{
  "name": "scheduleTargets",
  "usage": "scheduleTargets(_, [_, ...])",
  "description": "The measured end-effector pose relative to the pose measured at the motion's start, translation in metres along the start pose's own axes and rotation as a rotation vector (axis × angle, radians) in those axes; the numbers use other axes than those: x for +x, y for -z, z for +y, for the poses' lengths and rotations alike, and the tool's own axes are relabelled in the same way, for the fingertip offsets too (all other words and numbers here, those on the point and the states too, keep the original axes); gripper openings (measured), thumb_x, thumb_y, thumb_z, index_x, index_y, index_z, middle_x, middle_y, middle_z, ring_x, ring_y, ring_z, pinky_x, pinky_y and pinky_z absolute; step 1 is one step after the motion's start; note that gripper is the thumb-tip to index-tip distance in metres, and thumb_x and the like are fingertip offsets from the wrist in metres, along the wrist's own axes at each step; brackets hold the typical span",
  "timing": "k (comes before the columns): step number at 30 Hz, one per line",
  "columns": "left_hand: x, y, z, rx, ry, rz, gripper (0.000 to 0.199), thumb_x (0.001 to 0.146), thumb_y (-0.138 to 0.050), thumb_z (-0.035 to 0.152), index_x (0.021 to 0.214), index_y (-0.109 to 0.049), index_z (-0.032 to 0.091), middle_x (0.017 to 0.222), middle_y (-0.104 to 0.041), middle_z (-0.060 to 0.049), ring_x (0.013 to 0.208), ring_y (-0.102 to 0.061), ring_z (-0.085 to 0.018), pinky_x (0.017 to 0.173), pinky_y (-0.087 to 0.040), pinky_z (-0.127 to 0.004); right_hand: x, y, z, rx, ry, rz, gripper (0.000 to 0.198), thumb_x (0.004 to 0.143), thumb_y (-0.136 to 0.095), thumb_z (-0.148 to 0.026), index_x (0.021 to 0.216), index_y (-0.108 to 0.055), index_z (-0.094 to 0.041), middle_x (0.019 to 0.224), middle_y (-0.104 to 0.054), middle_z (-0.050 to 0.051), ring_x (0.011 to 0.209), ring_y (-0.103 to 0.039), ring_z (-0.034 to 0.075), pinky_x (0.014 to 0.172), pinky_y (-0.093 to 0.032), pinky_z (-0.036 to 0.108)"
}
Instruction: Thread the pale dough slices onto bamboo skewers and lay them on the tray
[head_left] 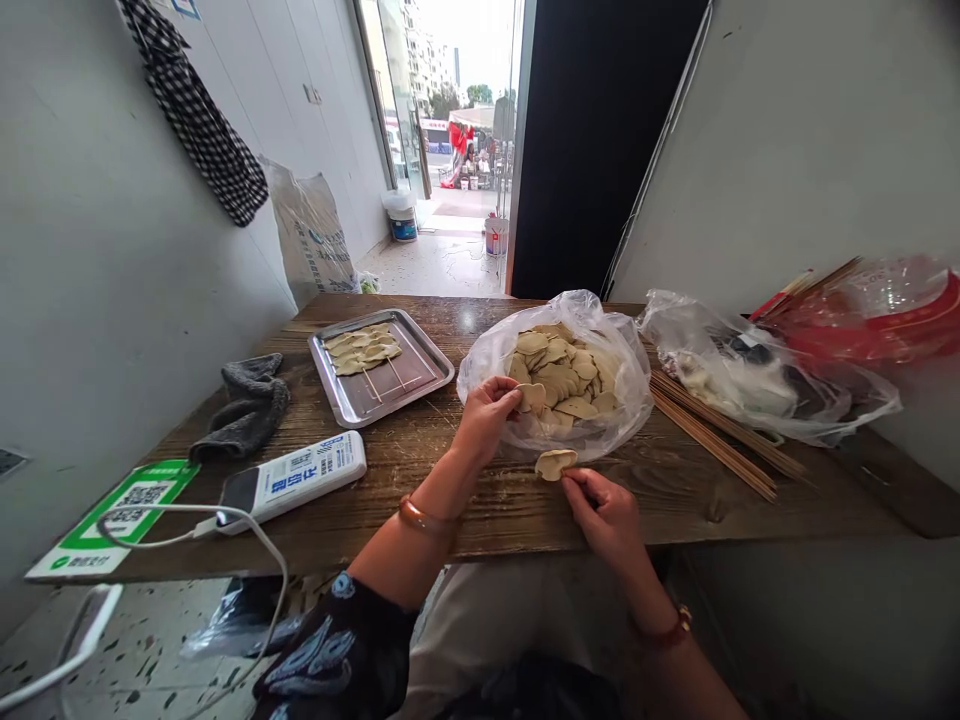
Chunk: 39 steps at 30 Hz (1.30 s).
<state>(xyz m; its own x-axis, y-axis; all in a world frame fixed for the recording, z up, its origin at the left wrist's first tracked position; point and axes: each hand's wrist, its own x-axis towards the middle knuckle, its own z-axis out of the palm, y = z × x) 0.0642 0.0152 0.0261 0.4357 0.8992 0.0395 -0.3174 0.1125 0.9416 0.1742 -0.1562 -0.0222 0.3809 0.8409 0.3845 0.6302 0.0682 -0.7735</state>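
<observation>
The left hand, nearer the bag (484, 348), pinches a pale slice (532, 398) at its near-left side; the right hand (606, 512) pinches a second slice (553, 465) by its near edge, long axis roughly sideways, just nearer the body and slightly right, the two apart

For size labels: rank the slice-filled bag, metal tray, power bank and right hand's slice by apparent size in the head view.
Largest to smallest:
Slice-filled bag
Metal tray
Power bank
Slice in right hand
</observation>
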Motion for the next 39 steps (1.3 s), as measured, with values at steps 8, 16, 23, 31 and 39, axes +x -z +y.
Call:
scheduleTargets(8, [-0.0010, 0.0011, 0.0037, -0.199, 0.154, -0.039, 0.038, 0.050, -0.083, 0.033, 0.073, -0.059, 0.013, 0.060, -0.059, 0.002, 0.051, -0.054, -0.008, 0.047, -0.045, -0.020, -0.0022, 0.0010, 0.0002, 0.011, 0.003, 0.006, 0.027, 0.091, -0.051, -0.036, 0.090, -0.072, -0.019, 0.074, -0.071, 0.002, 0.059, -0.062, 0.015, 0.061, -0.047, 0.024])
scheduleTargets(16, [-0.0045, -0.0028, 0.0000, -0.216, 0.221, -0.083, 0.041, 0.049, -0.085, 0.032, 0.074, -0.059, 0.013, 0.058, -0.059, 0.003, 0.049, -0.056, -0.009, 0.047, -0.044, -0.021, -0.0028, -0.0001, 0.0030, -0.009, -0.016, 0.016, 0.029, 0.091, -0.051, -0.039, 0.092, -0.073, -0.020, 0.072, -0.071, 0.003, 0.057, -0.061, 0.016, 0.060, -0.048, 0.026])
scheduleTargets(23, [-0.0066, -0.0062, -0.0007, -0.085, 0.079, -0.064, 0.039, 0.057, -0.081, 0.036, 0.078, -0.057, 0.013, 0.063, -0.062, 0.002, 0.053, -0.056, -0.009, 0.052, -0.047, -0.022, -0.0009, 0.0021, -0.0014, -0.026, -0.048, -0.002, 0.031, 0.092, -0.048, -0.039, 0.088, -0.071, -0.019, 0.056, -0.059, 0.000, 0.055, -0.058, 0.016, 0.056, -0.044, 0.024])
scheduleTargets(31, [-0.0072, -0.0083, 0.0011, 0.135, -0.113, -0.057, 0.022, 0.066, -0.073, 0.028, 0.075, -0.058, 0.014, 0.061, -0.056, 0.003, 0.054, -0.049, -0.007, 0.053, -0.040, -0.020, 0.0002, 0.0019, -0.0016, 0.016, -0.091, -0.004, 0.031, 0.091, -0.049, -0.040, 0.085, -0.070, -0.018, 0.055, -0.059, -0.001, 0.050, -0.055, 0.014, 0.050, -0.040, 0.023])
scheduleTargets(39, [-0.0060, -0.0083, -0.0057, 0.325, -0.197, -0.109, 0.014, 0.069, -0.069, 0.026, 0.075, -0.060, 0.015, 0.063, -0.057, 0.002, 0.059, -0.049, -0.008, 0.054, -0.038, -0.020, 0.0026, 0.0031, -0.0059, 0.050, -0.102, 0.024, 0.030, 0.090, -0.049, -0.038, 0.079, -0.068, -0.018, 0.053, -0.056, -0.003, 0.048, -0.051, 0.012, 0.051, -0.039, 0.023])
